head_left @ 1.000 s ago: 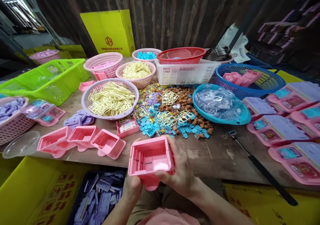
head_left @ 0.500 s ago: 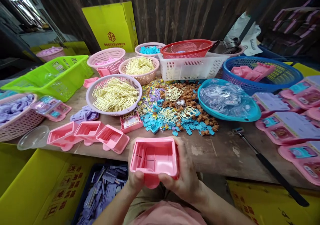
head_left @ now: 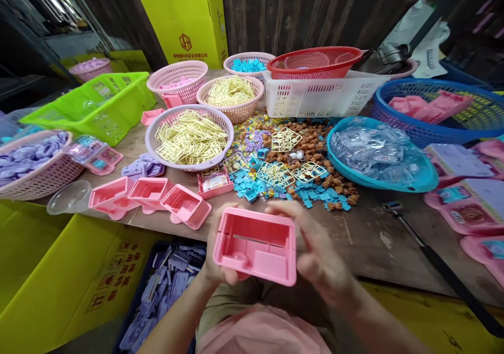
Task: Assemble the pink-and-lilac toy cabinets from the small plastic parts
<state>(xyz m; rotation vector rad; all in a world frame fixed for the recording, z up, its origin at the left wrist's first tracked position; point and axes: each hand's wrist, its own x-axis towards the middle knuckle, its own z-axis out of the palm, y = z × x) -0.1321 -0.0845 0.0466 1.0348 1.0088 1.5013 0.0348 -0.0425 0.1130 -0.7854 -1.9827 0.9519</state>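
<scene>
between both hands' fingers (head_left: pixel 222 275): pink tray (head_left: pixel 255 245) (tilted)

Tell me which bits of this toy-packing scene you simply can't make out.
Head view only:
- Right hand: motion-blurred, so its grip on the pink tray is unclear.
- Left hand: mostly hidden behind that tray.
- Yellow box: lettering too small to read.
- Blue basket: cut off by the right edge.
- Black rod: its end leaves the frame.

Pink tray (head_left: pixel 255 246) held in left hand (head_left: pixel 214 259), right hand (head_left: pixel 318 259)
</scene>
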